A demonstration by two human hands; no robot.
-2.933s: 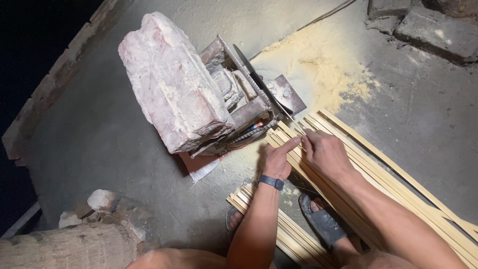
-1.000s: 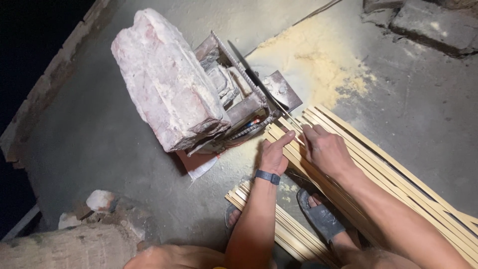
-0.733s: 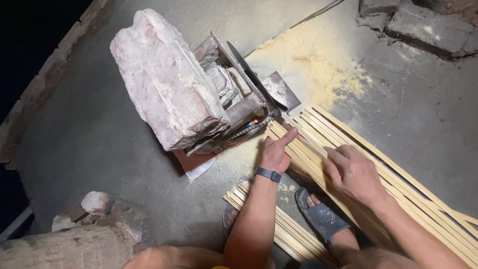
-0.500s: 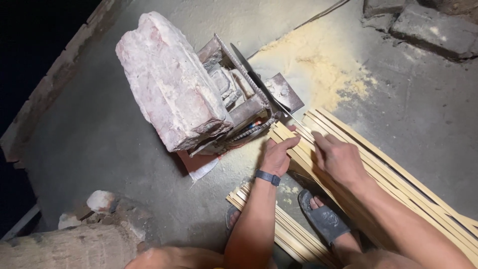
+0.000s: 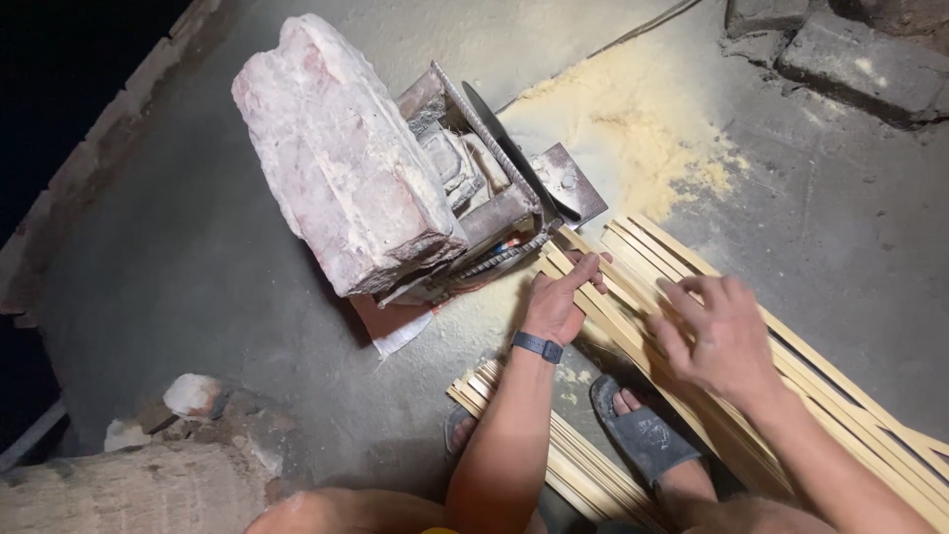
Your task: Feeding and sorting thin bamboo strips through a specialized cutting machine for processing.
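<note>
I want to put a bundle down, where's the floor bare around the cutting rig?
Bare concrete floor lies left of the stone block, toward the dark edge. Crowded: sawdust beyond the blade, wooden slats under the left hand and right hand.
</note>
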